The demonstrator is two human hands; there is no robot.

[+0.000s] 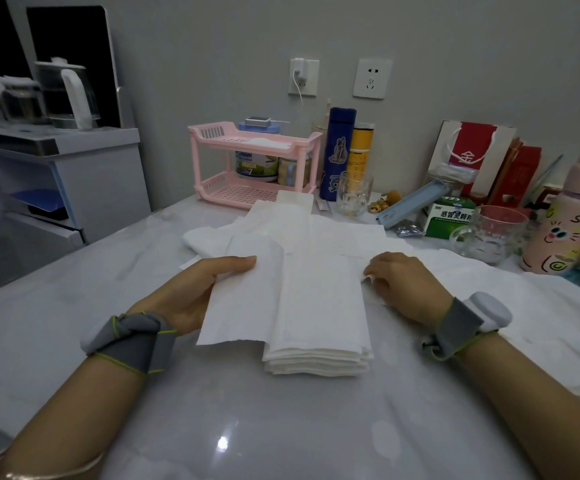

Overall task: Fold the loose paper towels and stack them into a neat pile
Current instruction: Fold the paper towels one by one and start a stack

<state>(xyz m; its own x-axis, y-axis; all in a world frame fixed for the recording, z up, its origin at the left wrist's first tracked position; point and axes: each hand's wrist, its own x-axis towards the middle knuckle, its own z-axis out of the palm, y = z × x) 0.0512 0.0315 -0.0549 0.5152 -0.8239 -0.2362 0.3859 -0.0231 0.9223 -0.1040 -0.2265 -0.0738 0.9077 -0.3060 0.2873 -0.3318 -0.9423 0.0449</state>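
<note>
Your left hand grasped the left flap of the top sheet, thumb over it and fingers hidden beneath. That sheet lay half spread on the pile, which sat on the table near you, between your 2 hands. Your right hand rested at the sheet's right edge, fingers curled; whether they pinched it could not be told. Loose towels lay just beyond, farther off.

Near table open; glasses, bottles crowd far edge.
</note>
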